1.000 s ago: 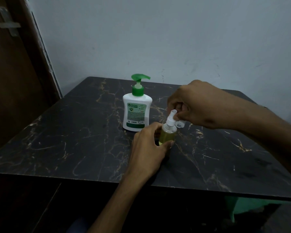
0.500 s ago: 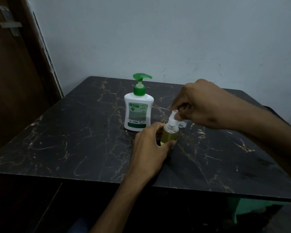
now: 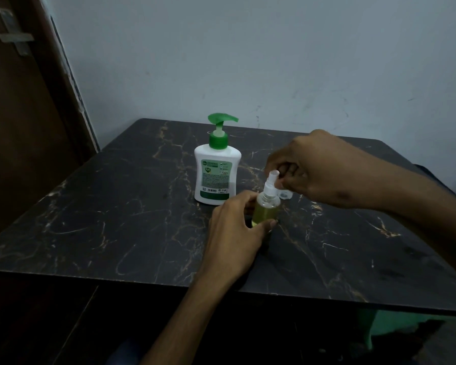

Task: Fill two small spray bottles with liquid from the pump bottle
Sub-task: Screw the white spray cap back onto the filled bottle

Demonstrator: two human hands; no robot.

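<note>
Black marble-patterned table top [image 3: 116, 219] with gold veins carries everything. White plastic pump bottle [image 3: 216, 177] with a green pump head stands upright near its middle. Left hand [image 3: 237, 233] curls round the lower body of a small clear spray bottle [image 3: 266, 209] of yellow-green liquid, upright just right of the pump bottle. Right hand [image 3: 316, 167] pinches that bottle's white nozzle. Small clear cap-like piece [image 3: 286, 194] sits behind it, partly hidden.
</note>
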